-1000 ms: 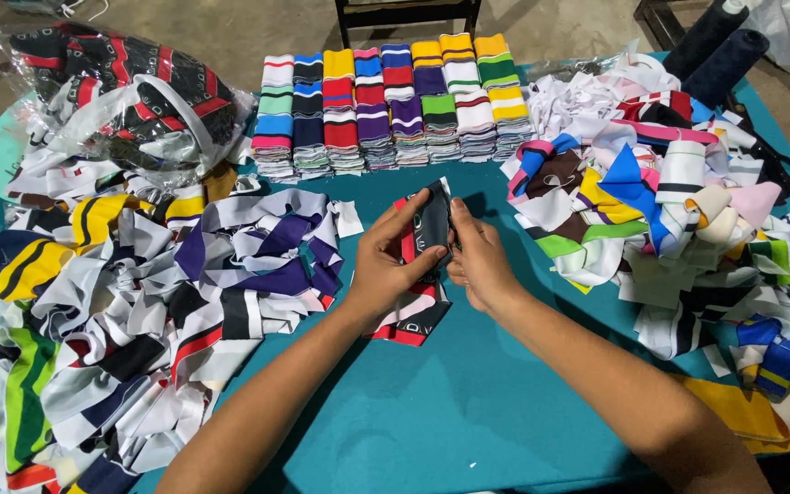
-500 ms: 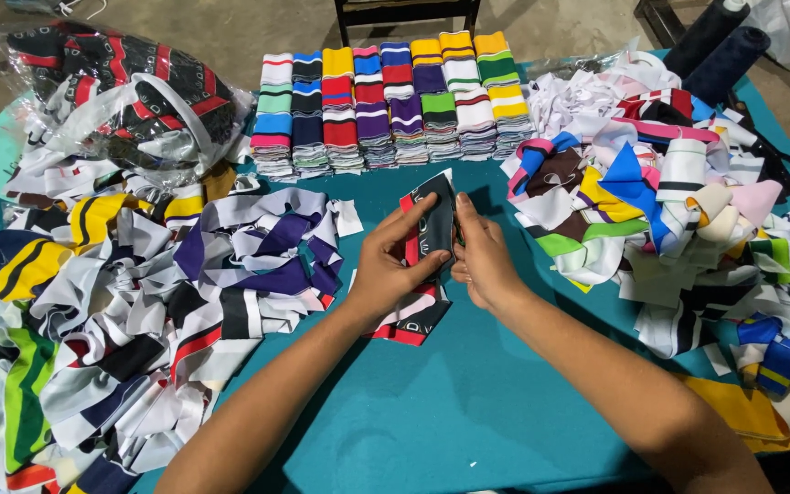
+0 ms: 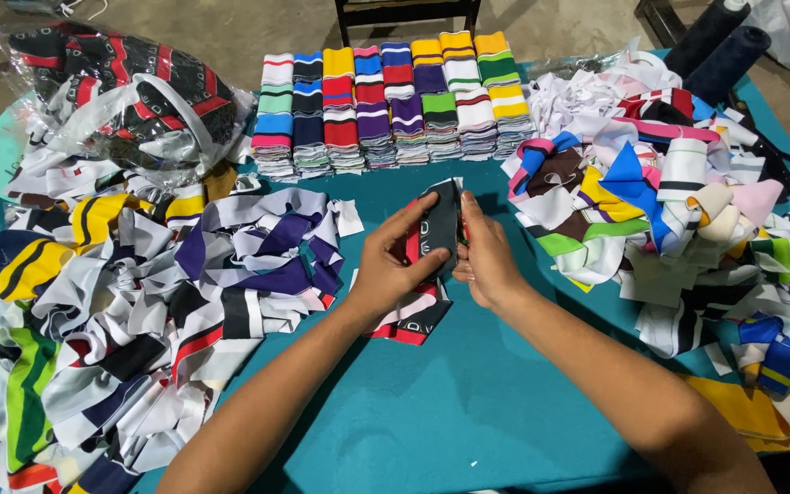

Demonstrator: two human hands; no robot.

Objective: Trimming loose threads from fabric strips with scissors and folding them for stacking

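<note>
My left hand (image 3: pixel 395 265) and my right hand (image 3: pixel 485 261) together hold a folded black fabric strip with red and white trim (image 3: pixel 439 224) upright above the teal table (image 3: pixel 468 402). Fingers of both hands pinch its sides. Under my hands lies another black, red and white strip (image 3: pixel 411 320), flat on the table.
Neat stacks of folded coloured striped bands (image 3: pixel 386 101) line the far side. A loose heap of fabric pieces (image 3: pixel 121 302) fills the left, another heap (image 3: pixel 688 220) the right. A clear plastic bag of dark pieces (image 3: pixel 112 91) sits far left. Two dark thread cones (image 3: pixel 720 46) stand far right.
Both hands have shifted slightly on the held strip, pressing it narrower and more upright. The piles have not moved.
</note>
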